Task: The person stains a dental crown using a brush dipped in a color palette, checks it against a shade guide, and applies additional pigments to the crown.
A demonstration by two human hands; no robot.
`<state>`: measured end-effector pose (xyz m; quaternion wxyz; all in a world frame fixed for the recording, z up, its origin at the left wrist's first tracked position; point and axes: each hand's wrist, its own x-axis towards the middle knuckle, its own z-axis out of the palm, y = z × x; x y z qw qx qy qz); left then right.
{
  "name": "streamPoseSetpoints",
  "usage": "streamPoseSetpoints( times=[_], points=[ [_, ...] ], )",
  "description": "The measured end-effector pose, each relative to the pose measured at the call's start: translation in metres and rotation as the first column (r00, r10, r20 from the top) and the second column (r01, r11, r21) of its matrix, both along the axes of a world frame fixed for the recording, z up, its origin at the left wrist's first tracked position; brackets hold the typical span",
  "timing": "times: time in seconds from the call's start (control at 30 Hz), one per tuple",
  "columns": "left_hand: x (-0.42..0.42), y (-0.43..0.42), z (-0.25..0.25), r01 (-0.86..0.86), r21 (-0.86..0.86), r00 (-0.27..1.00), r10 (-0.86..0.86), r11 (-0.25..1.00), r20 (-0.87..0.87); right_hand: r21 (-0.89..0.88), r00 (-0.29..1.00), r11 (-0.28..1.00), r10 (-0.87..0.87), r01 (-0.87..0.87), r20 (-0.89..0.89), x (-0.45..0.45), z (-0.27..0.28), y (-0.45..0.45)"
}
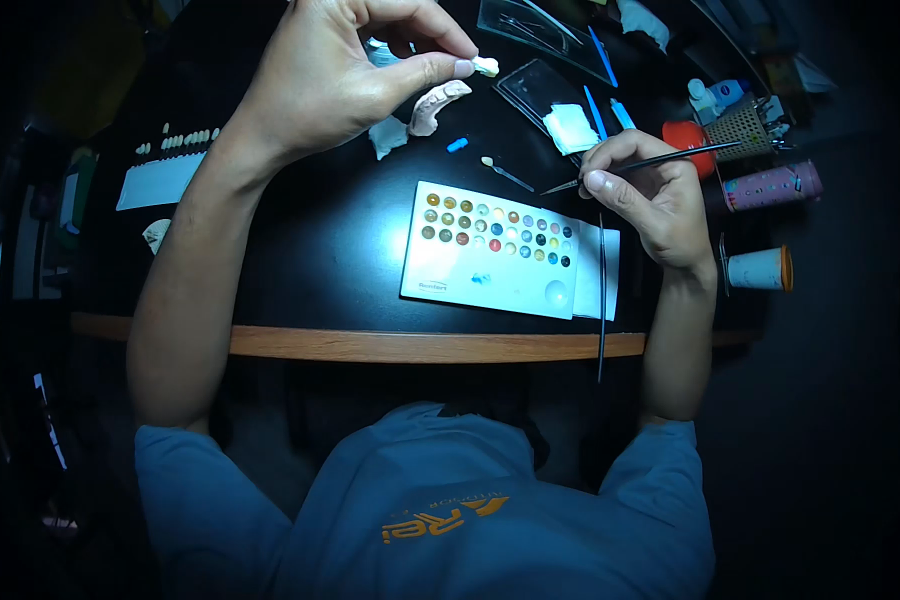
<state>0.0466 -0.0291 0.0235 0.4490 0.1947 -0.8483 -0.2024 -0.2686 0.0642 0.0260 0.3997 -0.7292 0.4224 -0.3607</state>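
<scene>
My left hand (330, 85) is raised over the desk, thumb and forefinger pinching a small white dental crown (486, 66). Below it lies a pinkish plaster dental model (435, 106), apart from the fingers. A fine-tipped brush (685, 155) is gripped in my right hand (655, 200), its dark tip pointing left above the palette. A second thin, dark brush-like rod (602, 300) hangs down from the same hand; how it is held is hidden. Under that hand, a white palette (510, 280) carries rows of coloured stain wells and a blue smear.
Shade tabs (185, 140) stand by a white holder (160, 182) at left. A folded white tissue (570, 128) lies on a dark case (532, 90). At right are a red container (688, 146), mesh holder (742, 130), pink tin (773, 187) and paper cup (755, 270). The desk's wooden edge (420, 346) runs nearest me.
</scene>
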Motion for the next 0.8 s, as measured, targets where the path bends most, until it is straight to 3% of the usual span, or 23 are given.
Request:
streamPoseSetpoints(
  times=[0.1, 0.13, 0.23, 0.4, 0.5, 0.7, 0.8],
  points=[
    [0.004, 0.001, 0.005, 0.089, 0.287, 0.982, -0.035, 0.954, -0.188, 0.036, 0.998, 0.997, 0.066, -0.066, 0.001, 0.034, -0.001, -0.003],
    [0.005, -0.001, 0.008, 0.073, 0.229, 0.981, -0.029, 0.971, -0.191, 0.038, 0.996, 0.995, 0.088, -0.088, -0.011, 0.045, -0.004, -0.004],
    [0.004, 0.001, 0.009, 0.132, 0.286, 0.956, -0.045, 0.949, -0.290, 0.062, 0.992, 0.991, 0.120, -0.122, 0.026, 0.066, -0.016, -0.009],
    [0.006, 0.019, 0.029, 0.009, 0.251, 0.988, 0.030, 0.968, -0.149, 0.034, 0.999, 0.998, 0.050, -0.050, 0.004, 0.078, -0.033, -0.013],
    [0.006, 0.007, 0.016, 0.113, 0.396, 0.974, -0.023, 0.911, -0.226, 0.015, 0.997, 0.999, 0.032, -0.033, 0.070, 0.082, -0.036, -0.011],
    [0.001, 0.007, 0.012, 0.166, 0.285, 0.961, -0.090, 0.944, -0.261, 0.009, 0.995, 1.000, 0.022, -0.023, 0.093, 0.083, -0.037, -0.009],
    [0.003, 0.007, 0.015, 0.101, 0.156, 0.984, -0.075, 0.983, -0.162, -0.019, 0.994, 0.999, 0.032, -0.030, 0.100, 0.084, -0.039, -0.009]
  ],
)
